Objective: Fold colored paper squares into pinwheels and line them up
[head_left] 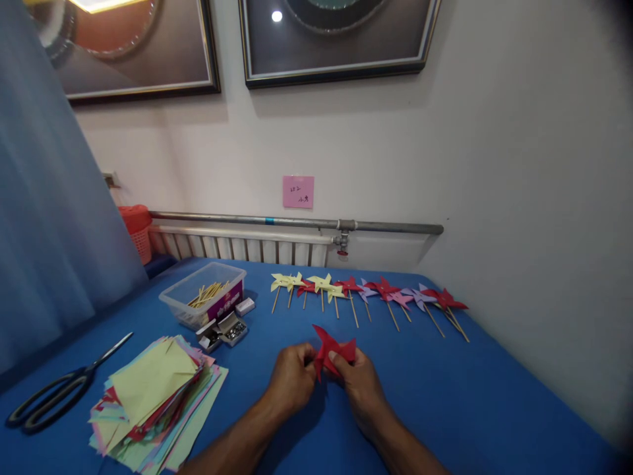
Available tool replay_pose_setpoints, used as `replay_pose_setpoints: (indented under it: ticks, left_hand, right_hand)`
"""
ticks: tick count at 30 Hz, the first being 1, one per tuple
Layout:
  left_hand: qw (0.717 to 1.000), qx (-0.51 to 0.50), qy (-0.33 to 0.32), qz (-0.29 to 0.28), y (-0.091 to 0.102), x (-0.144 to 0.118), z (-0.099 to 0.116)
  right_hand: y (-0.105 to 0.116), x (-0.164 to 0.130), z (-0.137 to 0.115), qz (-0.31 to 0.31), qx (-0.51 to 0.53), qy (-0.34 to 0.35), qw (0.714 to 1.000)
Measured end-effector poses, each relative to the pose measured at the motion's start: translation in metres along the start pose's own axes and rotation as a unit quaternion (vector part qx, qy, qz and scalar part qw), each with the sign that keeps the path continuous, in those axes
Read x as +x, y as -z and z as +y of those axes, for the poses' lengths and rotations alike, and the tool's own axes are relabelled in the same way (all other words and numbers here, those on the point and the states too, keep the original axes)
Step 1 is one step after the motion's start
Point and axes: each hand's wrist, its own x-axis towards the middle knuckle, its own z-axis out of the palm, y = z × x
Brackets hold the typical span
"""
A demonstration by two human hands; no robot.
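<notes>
A red paper pinwheel (327, 348) is held up over the blue table, its folded points spread out and no stick visible on it. My right hand (364, 389) grips it from the right, with the thumb pressed on the front near the middle. At its left edge, the closed fingers of my left hand (293, 377) pinch the paper; whether they hold something small as well is hidden. Beyond my hands lies a row of finished pinwheels on sticks, among them a yellow pinwheel (321, 284), a red pinwheel (384, 288) and a purple pinwheel (420, 297).
To the left, a stack of coloured paper (153, 382) lies beside black-handled scissors (74, 389). Behind it stand a clear plastic box (173, 305) of wooden sticks, an open small box (232, 328) of metal pins and a closed small box (245, 306). A wall with a pipe (395, 227) bounds the table.
</notes>
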Motion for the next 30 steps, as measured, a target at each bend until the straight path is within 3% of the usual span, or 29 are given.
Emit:
replay_pose_setpoints:
  ticks: [15,18,22,30]
  left_hand:
    - [1.000,0.006,0.009,-0.018,0.001,0.005,-0.008]
    - [0.997,0.071,0.013,-0.003,0.006,0.005,-0.005]
    - [0.977,0.205,-0.042,0.026,0.014,0.003,-0.003]
    - [0.940,0.335,-0.067,0.003,0.015,0.000,-0.002]
  right_hand:
    - [0.001,0.002,-0.003,0.015,0.022,0.001,1.000]
    - [0.006,0.008,-0.011,0.048,0.046,-0.001,0.998]
    - [0.014,0.013,-0.022,0.073,0.055,0.006,0.996]
    - [0.016,0.016,-0.023,0.081,0.042,0.002,0.996]
